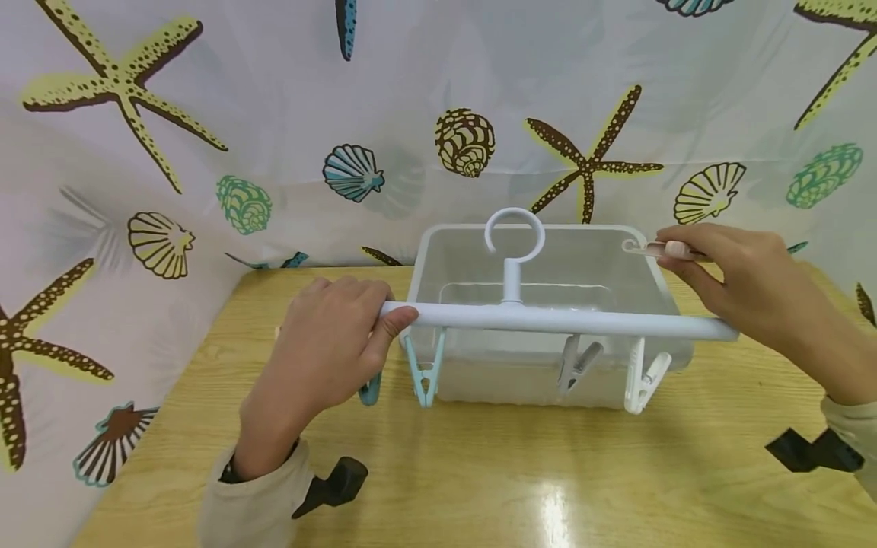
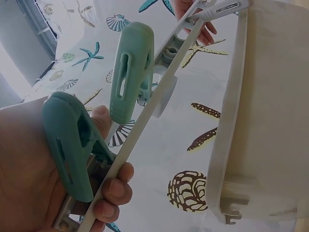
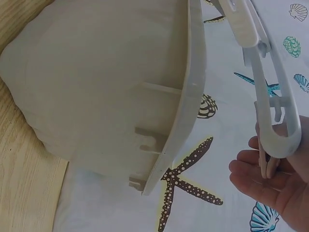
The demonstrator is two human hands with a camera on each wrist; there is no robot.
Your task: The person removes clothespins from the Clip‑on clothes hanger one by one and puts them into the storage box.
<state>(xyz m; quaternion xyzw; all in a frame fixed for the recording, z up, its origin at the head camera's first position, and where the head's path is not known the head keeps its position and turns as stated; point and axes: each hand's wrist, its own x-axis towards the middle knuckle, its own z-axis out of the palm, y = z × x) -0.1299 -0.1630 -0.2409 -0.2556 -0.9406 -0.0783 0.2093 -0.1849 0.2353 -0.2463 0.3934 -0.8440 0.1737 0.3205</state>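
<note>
A white clip hanger (image 1: 575, 320) with a round hook hangs level in front of a clear plastic bin. My left hand (image 1: 322, 342) grips its left end, thumb over the bar and fingers curled beneath. Teal clips (image 2: 133, 72) hang near that hand, one close against the palm. Farther right along the bar are a grey clip (image 1: 570, 364) and a white clip (image 1: 642, 380). My right hand (image 1: 747, 270) pinches a pale pink clothespin (image 1: 674, 250) with a clear loop at its tip, held above the hanger's right end. Its other fingers are loosely bent.
The clear bin (image 1: 603, 227) stands on the wooden table (image 1: 425, 472), directly behind the hanger. A white cloth (image 1: 288, 106) printed with starfish and shells rises behind the table and along its left side.
</note>
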